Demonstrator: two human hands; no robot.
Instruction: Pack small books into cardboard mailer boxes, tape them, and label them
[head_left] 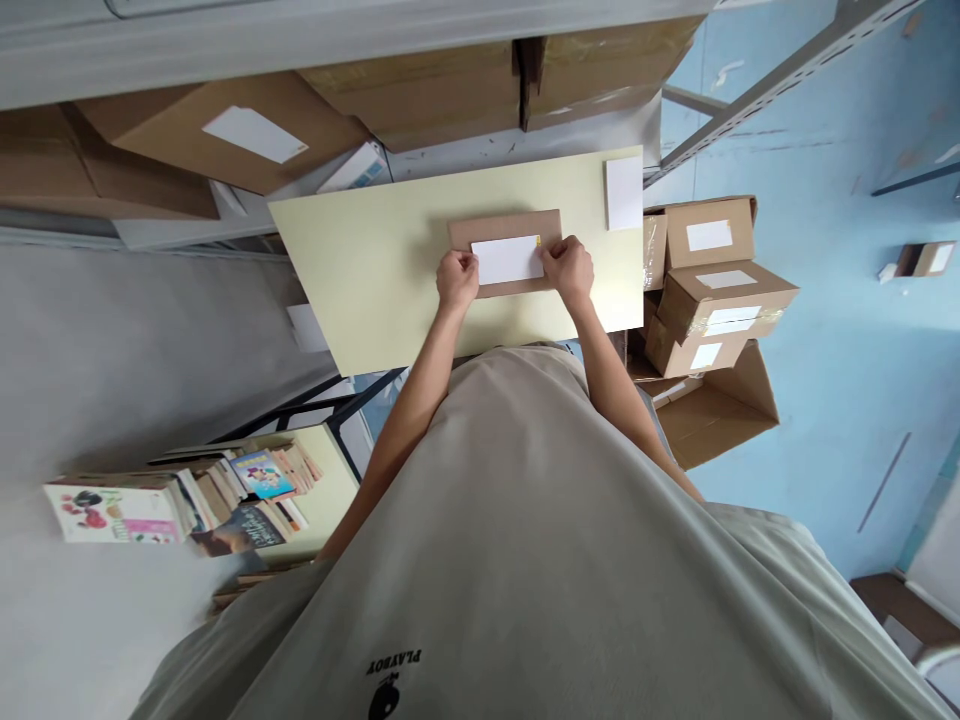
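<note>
A small brown cardboard box (504, 226) lies flat on the pale yellow tabletop (375, 255). Over its upper face is a white label (507, 261) with a small yellow mark at its top right corner. My left hand (457, 279) pinches the label's left edge. At the opposite edge, my right hand (569, 271) has its fingers closed on the label near the yellow mark. Whether the label is fully pressed against the box cannot be made out. Both hands rest close to the box's sides.
A white paper pad (624, 195) lies at the table's right end. Labelled cartons (731, 290) are stacked to the right, above an open carton (720, 410). Large boxes (435, 95) fill the shelf beyond the table. Books (217, 490) stand on a lower surface at left.
</note>
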